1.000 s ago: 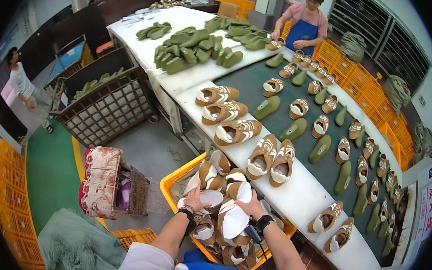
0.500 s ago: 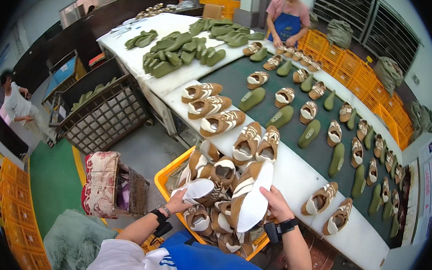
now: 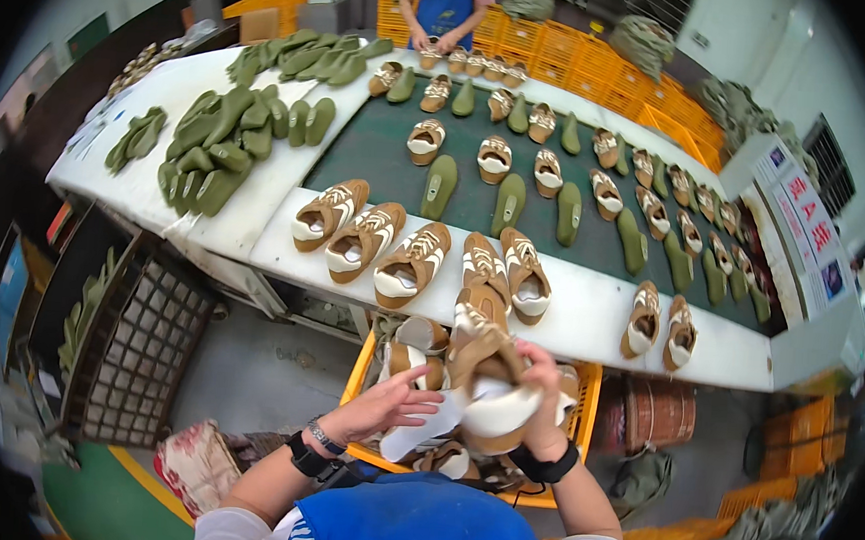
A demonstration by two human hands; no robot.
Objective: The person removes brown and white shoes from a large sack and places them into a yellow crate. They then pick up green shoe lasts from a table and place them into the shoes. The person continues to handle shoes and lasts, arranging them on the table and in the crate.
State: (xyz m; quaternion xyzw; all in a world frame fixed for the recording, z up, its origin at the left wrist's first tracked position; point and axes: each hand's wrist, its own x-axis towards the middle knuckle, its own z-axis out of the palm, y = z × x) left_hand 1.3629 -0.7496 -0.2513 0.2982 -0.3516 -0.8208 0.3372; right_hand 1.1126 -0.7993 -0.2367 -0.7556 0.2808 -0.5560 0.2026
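Right hand grips a tan shoe by its white sole; left hand, fingers spread, touches the sole.

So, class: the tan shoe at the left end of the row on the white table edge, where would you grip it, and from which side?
Grip the tan shoe across its middle from above: it lies sole down, opening up, with free table to its left and a neighbouring shoe close on its right.

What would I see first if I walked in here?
Shoes everywhere: brown and white shoes in rows along the long table, with green insoles piled at its left end. Up close, the right hand holds a shoe above a yellow crate, the left hand open beside it.
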